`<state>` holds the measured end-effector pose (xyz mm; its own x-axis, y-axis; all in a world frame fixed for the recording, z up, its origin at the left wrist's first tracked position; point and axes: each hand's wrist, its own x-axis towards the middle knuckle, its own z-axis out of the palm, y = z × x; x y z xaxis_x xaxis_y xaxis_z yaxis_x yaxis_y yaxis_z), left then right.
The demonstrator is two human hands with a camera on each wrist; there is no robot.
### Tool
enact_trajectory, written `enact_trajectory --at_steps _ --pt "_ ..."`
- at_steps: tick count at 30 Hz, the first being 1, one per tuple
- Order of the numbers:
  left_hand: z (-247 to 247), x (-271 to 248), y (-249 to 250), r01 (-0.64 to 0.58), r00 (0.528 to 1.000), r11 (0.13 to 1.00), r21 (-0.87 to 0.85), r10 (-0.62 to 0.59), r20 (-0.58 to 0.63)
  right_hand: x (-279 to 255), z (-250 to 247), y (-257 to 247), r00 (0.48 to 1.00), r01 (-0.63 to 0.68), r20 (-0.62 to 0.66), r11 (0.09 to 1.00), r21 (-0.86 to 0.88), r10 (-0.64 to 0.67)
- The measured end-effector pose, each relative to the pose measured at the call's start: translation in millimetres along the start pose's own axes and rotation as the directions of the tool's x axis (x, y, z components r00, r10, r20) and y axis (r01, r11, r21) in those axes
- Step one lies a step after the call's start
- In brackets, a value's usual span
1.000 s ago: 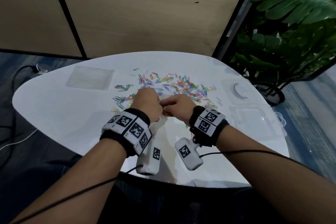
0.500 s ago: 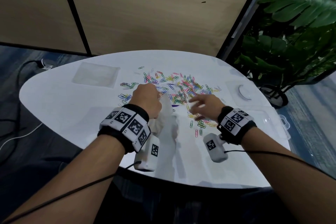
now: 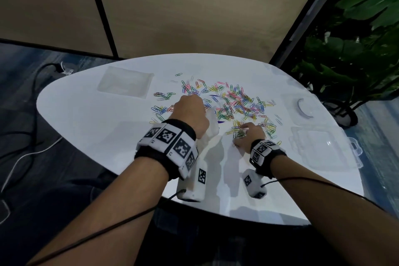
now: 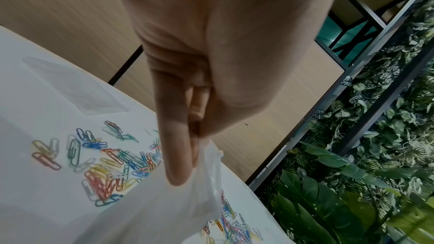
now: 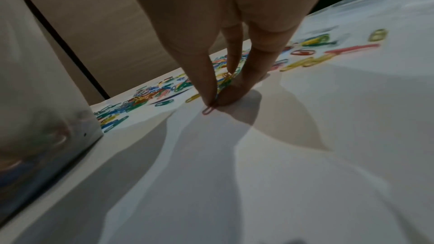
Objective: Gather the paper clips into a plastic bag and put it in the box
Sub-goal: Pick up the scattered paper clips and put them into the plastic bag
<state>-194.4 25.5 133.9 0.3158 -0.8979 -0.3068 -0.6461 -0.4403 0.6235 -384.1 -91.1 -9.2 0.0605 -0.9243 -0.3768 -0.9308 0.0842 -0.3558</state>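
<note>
White glossy rounded desk (image 3: 108, 136) carries a clear hard plastic box (image 3: 319, 149) lying open at its right edge, well apart from the thin limp plastic bag (image 4: 187, 207) that the left hand (image 3: 190, 114) pinches by its rim near the pile; judged slippery and floppy, best held at the mouth. Coloured wire paper clips (image 3: 233, 101) lie scattered mid-desk, light, slick and tangly, and the right hand (image 3: 248, 136) has its fingertips (image 5: 211, 97) closed on a small bunch, so pinching clusters suits.
</note>
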Motion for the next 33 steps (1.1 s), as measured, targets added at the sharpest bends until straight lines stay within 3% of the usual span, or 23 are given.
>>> enact_trajectory --at_steps 4,9,14,19,22,24,26,27,29,31,33 --pt "-2 1 -1 -0.001 1.0 1.0 0.027 0.001 -0.006 14 4 -20 0.994 0.094 -0.041 0.989 -0.114 -0.099" --pt "-6 3 -5 0.013 1.0 1.0 -0.004 -0.013 -0.008 22 9 -41 0.962 0.271 0.098 0.854 -0.444 -0.254" --pt "-6 0 -7 0.005 1.0 1.0 -0.006 -0.006 -0.008 21 5 -43 0.937 0.315 0.022 0.816 -0.485 -0.349" --pt "-4 0 -6 -0.001 1.0 1.0 0.003 0.001 -0.004 23 -1 -37 0.958 0.278 0.019 0.905 -0.323 -0.287" --pt "-4 2 -7 0.002 1.0 1.0 -0.014 -0.002 -0.001 27 -6 -28 0.981 0.181 -0.07 0.983 -0.037 -0.183" --pt "-3 3 -8 0.005 1.0 1.0 -0.014 -0.005 -0.006 30 -16 -20 0.996 0.074 -0.076 0.964 0.256 -0.056" --pt "-3 3 -8 0.008 1.0 1.0 -0.017 -0.008 -0.007 31 -28 -21 0.998 -0.056 0.045 0.785 0.616 0.036" --pt "-2 3 -8 0.01 1.0 1.0 -0.023 -0.01 -0.005 28 -35 -27 0.994 -0.107 0.106 0.626 0.773 0.039" --pt "-1 4 -8 0.01 1.0 1.0 -0.027 -0.01 -0.004 16 -51 -42 0.981 -0.17 0.192 0.337 0.926 -0.033" --pt "-1 5 -8 0.012 1.0 1.0 -0.019 -0.012 -0.009 -5 -70 -62 0.95 -0.204 0.246 0.217 0.955 -0.191" --pt "-2 6 -9 0.015 1.0 1.0 -0.025 -0.016 -0.023 -26 -82 -78 0.897 -0.236 0.3 0.224 0.946 -0.325"
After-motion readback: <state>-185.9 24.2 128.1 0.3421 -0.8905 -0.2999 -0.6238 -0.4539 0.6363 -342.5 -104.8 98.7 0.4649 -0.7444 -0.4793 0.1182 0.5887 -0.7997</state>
